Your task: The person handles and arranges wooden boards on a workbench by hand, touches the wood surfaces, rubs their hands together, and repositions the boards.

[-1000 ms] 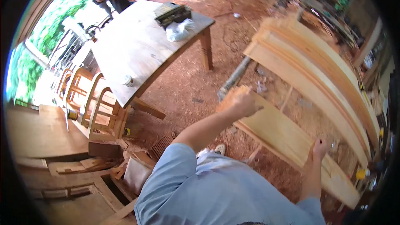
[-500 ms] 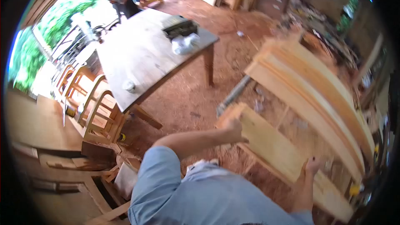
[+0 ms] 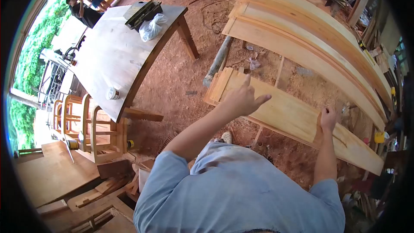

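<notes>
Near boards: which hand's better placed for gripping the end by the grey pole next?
Left, probably: the left hand is much closer to that end of the near boards; the right hand is farther along, curled.

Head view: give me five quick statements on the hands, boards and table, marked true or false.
1. The left hand has its index finger extended. True.
2. The right hand is spread flat. False: the right hand's fingers are curled.
3. The plastic bag sits on the table. True.
4. The white tub stands on the floor. False: the white tub stands on the table.
5. Both hands are at the near board. True.
</notes>
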A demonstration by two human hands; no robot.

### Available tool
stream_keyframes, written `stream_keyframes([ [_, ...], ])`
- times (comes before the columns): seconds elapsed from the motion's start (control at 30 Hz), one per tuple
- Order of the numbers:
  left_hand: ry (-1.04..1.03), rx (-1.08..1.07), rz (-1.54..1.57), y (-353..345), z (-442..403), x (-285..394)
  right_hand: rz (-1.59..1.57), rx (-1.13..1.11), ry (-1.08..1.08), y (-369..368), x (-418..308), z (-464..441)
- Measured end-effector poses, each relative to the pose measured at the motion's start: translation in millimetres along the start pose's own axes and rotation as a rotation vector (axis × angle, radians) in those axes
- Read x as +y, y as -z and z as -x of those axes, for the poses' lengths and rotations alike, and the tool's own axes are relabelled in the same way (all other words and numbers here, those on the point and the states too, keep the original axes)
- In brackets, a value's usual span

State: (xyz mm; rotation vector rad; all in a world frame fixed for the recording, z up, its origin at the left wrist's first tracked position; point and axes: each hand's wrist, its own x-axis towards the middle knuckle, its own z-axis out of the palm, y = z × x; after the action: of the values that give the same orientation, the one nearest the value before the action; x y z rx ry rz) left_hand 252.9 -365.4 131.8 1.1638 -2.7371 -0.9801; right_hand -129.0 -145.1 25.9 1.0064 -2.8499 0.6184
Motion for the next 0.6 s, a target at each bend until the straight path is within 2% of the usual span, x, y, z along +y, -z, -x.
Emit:
stream_keyframes([
  [0.13, 0.093, 0.096, -0.034, -32, -49, -23, 0.011, 0.004, 0.004, -1, 0, 0],
  [0.2, 0.212, 0.008, -0.090, -29, -55, -28, -0.054, -0.049, -0.060, 7, -10, 5],
  [0.33, 0.237, 0.045, -0.023, -30, -43, -41, -0.076, -0.090, -0.041, -6, 13, -1],
  [0.4, 0.274, 0.043, 0.007, -27, -34, -39, 0.006, 0.041, 0.067, -12, 22, -5],
  [0.6, 0.351, 0.035, 0.086, -23, -5, -36, 0.016, -0.006, 0.076, -6, 20, -5],
])
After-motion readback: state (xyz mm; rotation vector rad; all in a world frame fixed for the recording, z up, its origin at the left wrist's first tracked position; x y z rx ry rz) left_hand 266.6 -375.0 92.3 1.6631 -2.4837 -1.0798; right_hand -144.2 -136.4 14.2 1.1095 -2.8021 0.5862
